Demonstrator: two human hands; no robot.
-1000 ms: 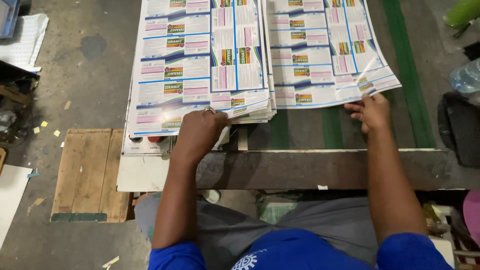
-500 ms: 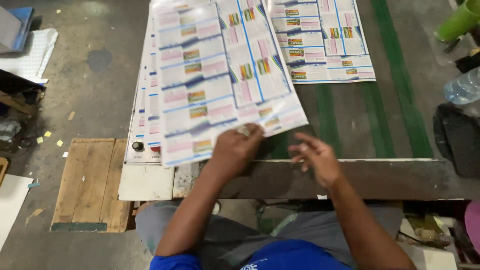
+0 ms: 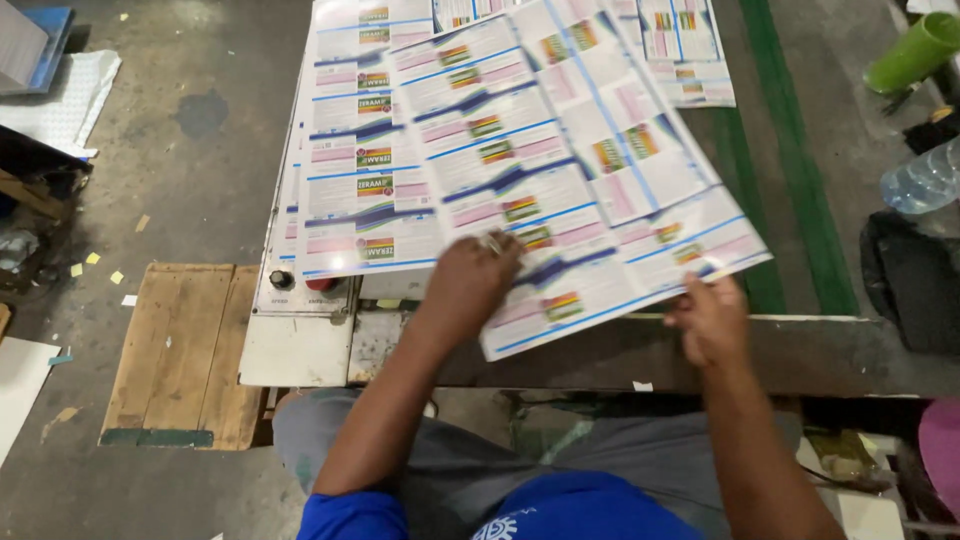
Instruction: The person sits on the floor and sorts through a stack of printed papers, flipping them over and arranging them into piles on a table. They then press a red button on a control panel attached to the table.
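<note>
Both hands grip 1 printed sheet [image 3: 570, 190] — left hand [image 3: 470, 285] mid-edge, right hand [image 3: 712, 318] fingers pinching its near corner.

Count by kind:
- Hands: two, the left hand [image 3: 470, 283] and the right hand [image 3: 711, 322].
- Loose printed sheet [image 3: 580, 170]: one.
- Sheet stack [image 3: 345, 170]: one.
- Far sheet [image 3: 685, 55]: one.
- Green cup [image 3: 915, 52]: one.
- Clear bottle [image 3: 925, 180]: one.
- Wooden pallet [image 3: 180, 350]: one.

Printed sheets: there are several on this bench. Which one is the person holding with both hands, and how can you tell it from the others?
The skewed top sheet: left hand presses on it, right hand grips its near edge. The left stack and far sheet lie untouched.
</note>
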